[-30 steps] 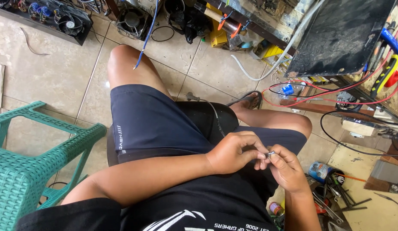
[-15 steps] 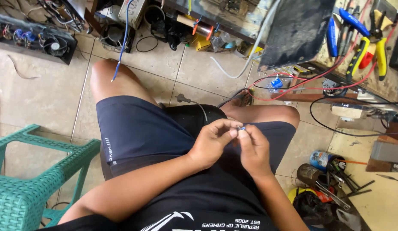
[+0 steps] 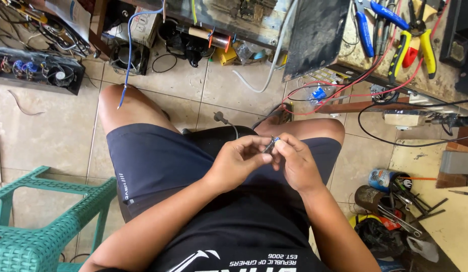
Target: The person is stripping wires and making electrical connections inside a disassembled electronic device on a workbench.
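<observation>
Pinching one small blue-tipped part (image 3: pixel 272 144): left hand (image 3: pixel 239 161); right hand (image 3: pixel 296 163); both clamped.

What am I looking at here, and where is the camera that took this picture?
The camera sits on a person's head and looks down at their lap, so you see their own arms. The left hand and the right hand meet over dark shorts and pinch a small dark part with a blue tip between the fingertips; what it is I cannot tell. The person sits above a tiled floor. A green plastic stool stands at one side, pliers with blue and yellow handles lie on a bench, and red and black wires trail about.
</observation>
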